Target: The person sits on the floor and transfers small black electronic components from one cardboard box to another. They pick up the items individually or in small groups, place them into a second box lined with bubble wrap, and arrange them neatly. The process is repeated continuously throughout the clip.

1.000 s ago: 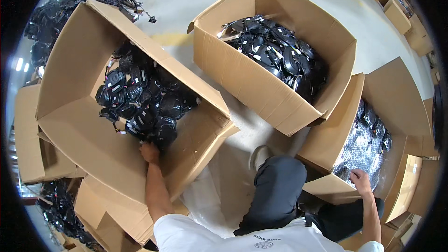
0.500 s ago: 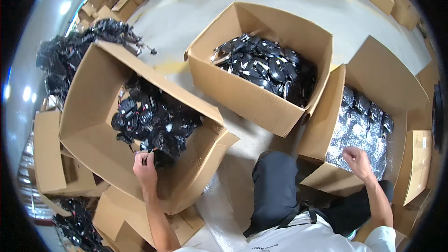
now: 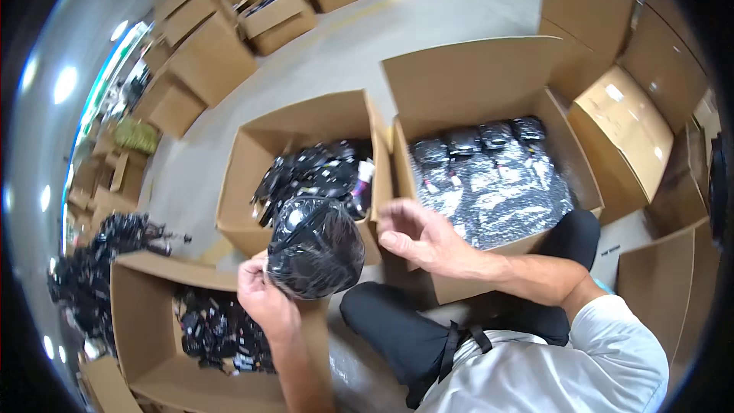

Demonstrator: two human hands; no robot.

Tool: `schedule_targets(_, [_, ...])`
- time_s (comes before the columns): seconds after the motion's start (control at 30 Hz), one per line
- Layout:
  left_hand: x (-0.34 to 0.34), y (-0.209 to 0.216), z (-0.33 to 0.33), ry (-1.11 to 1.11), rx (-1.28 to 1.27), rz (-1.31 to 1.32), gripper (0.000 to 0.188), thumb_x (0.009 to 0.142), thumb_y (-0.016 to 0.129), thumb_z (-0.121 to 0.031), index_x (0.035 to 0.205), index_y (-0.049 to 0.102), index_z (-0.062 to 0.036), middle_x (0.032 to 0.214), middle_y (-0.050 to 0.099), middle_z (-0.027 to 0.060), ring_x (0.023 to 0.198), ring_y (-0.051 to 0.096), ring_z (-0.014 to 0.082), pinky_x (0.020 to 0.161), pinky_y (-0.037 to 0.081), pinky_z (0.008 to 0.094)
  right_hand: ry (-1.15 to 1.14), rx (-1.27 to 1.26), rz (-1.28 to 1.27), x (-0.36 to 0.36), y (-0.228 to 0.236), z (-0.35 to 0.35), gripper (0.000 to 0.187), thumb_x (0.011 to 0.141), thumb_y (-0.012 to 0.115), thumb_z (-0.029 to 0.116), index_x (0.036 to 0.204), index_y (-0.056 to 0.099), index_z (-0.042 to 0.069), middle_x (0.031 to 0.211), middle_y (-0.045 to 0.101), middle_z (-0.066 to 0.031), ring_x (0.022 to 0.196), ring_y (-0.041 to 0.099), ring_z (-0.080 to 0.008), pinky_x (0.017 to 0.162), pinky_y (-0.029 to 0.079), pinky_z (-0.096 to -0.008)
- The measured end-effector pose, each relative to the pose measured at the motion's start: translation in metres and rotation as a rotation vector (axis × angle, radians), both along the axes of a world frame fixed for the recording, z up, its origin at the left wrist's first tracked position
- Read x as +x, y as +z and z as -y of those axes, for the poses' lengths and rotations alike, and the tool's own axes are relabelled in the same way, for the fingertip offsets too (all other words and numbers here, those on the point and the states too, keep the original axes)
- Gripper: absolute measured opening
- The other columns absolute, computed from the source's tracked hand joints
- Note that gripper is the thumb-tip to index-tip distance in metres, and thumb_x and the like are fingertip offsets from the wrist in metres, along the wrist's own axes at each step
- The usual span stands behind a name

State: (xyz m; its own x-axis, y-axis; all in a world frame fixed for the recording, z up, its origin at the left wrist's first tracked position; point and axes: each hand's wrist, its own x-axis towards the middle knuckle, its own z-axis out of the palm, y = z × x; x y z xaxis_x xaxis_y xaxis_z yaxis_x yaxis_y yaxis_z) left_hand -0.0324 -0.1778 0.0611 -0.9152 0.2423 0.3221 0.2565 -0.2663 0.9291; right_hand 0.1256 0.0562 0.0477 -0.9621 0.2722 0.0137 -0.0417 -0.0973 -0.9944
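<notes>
A rounded black part wrapped in clear plastic (image 3: 317,248) hangs in front of me, raised above the boxes. My left hand (image 3: 264,291) pinches it by its left edge. To its right, my right hand (image 3: 420,237) is empty, with its fingers curved and the thumb apart. Behind the part stands a carton (image 3: 252,134) of loose black parts (image 3: 306,172). The carton on the right (image 3: 474,57) holds bubble-wrapped black parts (image 3: 489,191) laid in a row. Below my left arm, another carton (image 3: 141,321) contains more wrapped black parts (image 3: 222,333).
A heap of black parts (image 3: 99,283) rises beyond the left carton. Closed and open cardboard boxes (image 3: 623,134) line the right side, and more boxes (image 3: 206,61) stand along the far edge of the floor. My knees (image 3: 390,321) are close behind the cartons.
My left hand has come up out of the left carton with the wrapped black part. My right hand has opened and moved toward it. The view has turned to the right.
</notes>
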Motion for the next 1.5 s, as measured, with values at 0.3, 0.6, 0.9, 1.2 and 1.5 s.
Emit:
schedule_targets(0.3, [0.083,-0.025,-0.144,-0.245,-0.317,-0.569,0.013,0.089,0.074,0.002,0.094,0.062,0.0030,0.100,0.065,0.0110,0.098,0.063,0.0258,0.092,0.049,0.0386,-0.245,-0.723,-0.141,0.055,-0.042,-0.090,0.057,0.086,0.082,0.038,0.123,0.057,0.003,0.110,0.067,-0.0019,0.092,0.062,-0.0072,0.075,0.050,-0.0249])
schedule_targets(0.6, [0.086,-0.029,-0.191,-0.451,-0.625,-0.120,0.053,0.083,0.068,0.009,0.134,0.052,0.0025,0.110,0.062,0.0075,0.103,0.060,0.0153,0.093,0.048,0.0292,-0.344,-0.517,-0.219,0.046,-0.010,-0.239,0.061,0.088,0.080,0.014,0.135,0.049,-0.010,0.116,0.066,-0.0142,0.104,0.066,-0.0159,0.087,0.056,-0.0287])
schedule_targets(0.9, [0.016,-0.031,-0.122,-0.192,-0.250,0.129,0.049,0.090,0.066,0.008,0.137,0.050,0.0135,0.127,0.062,0.0188,0.110,0.064,0.0212,0.100,0.051,0.0344,-0.242,-0.075,0.514,0.009,-0.161,-0.249,0.073,0.083,0.084,0.013,0.138,0.046,-0.016,0.123,0.066,-0.0199,0.110,0.065,-0.0266,0.098,0.051,-0.0353])
schedule_targets(1.2, [0.009,-0.075,-0.141,-0.272,0.018,0.368,0.044,0.093,0.064,0.008,0.135,0.050,0.0133,0.121,0.064,0.0179,0.107,0.065,0.0202,0.098,0.055,0.0343,-0.341,0.484,0.614,-0.029,-0.217,-0.216,0.072,0.081,0.085,0.027,0.133,0.049,-0.007,0.120,0.065,-0.0265,0.115,0.064,-0.0360,0.100,0.050,-0.0388])
schedule_targets(1.5, [0.009,-0.074,-0.151,-0.355,0.131,0.394,0.040,0.096,0.061,0.006,0.133,0.051,0.0121,0.123,0.064,0.0187,0.109,0.065,0.0223,0.101,0.054,0.0381,-0.319,0.424,0.615,-0.030,-0.239,-0.197,0.070,0.084,0.081,0.025,0.137,0.050,-0.009,0.127,0.063,-0.0257,0.117,0.063,-0.0332,0.103,0.048,-0.0391])
